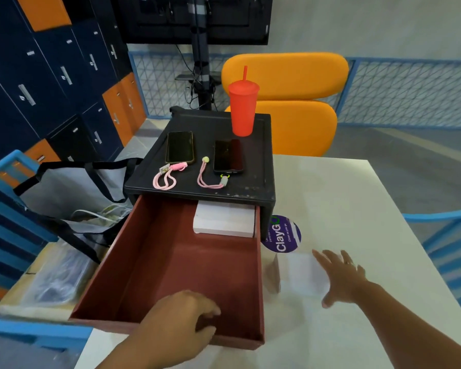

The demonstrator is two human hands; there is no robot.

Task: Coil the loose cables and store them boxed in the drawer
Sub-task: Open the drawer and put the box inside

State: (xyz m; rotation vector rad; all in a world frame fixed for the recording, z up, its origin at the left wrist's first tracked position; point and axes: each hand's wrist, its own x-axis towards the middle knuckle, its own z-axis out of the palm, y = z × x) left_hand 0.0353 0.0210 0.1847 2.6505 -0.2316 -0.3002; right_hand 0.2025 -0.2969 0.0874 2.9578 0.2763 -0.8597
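Left hand (181, 319) grips the drawer (176, 262) front; best hold it steady while the right hand (341, 275), fingers spread and empty, takes the box (297, 274) squarely.

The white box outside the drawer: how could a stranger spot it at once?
Find the black cabinet on the white table, its red-brown drawer open. Right of the drawer, by the purple sticker, a white box lies at the right hand. The other white box sits inside the drawer.

Navy-orange lockers (64, 75), orange chair (290, 102), white table (357, 209).
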